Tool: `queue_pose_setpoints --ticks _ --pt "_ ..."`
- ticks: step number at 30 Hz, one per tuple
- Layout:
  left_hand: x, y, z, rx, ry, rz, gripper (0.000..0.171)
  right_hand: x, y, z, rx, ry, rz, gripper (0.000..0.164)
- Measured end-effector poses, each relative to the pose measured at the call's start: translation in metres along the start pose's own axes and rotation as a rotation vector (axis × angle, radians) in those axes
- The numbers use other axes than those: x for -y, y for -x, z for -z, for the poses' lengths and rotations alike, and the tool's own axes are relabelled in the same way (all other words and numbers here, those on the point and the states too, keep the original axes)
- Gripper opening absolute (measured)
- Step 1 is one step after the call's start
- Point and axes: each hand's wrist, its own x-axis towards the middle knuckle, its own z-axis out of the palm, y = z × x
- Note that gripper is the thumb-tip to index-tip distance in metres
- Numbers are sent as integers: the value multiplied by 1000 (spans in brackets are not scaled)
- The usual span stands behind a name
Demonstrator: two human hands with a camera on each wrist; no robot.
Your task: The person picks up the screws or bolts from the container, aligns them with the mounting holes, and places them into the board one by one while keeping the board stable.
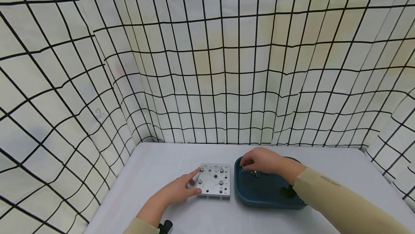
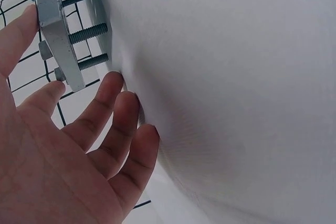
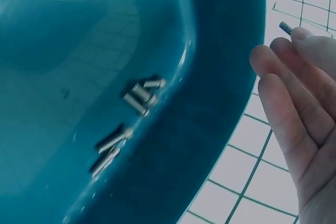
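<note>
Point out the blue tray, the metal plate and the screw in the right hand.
Blue tray (image 1: 264, 187): head view, bare floor inside.
Metal plate (image 1: 210, 182): head view, near the middle of the top face.
Screw (image 3: 285, 28): right wrist view, exposed threaded end.

Desk (image 1: 181, 156): white, matte, apparently covered; the left-wrist view showed a faint weave and a soft shadow. Far edge ran nearly straight. Near the middle stood a square silver metal plate (image 1: 210, 187), level, holes and bolt heads on its upper face, threaded shanks jutting below towards the white surface. Just right of it, a narrow strip of desk between, sat a dark blue tray (image 1: 272, 204), upright, corners rounded.
</note>
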Motion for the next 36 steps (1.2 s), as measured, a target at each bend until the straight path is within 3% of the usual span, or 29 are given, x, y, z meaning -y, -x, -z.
queue_pose_setpoints --ticks 26,36 --pt "2 -2 0 13 15 17 83 58 -52 -26 79 33 77 12" --pt "5 -2 1 27 36 8 82 77 -67 -42 145 86 56 6"
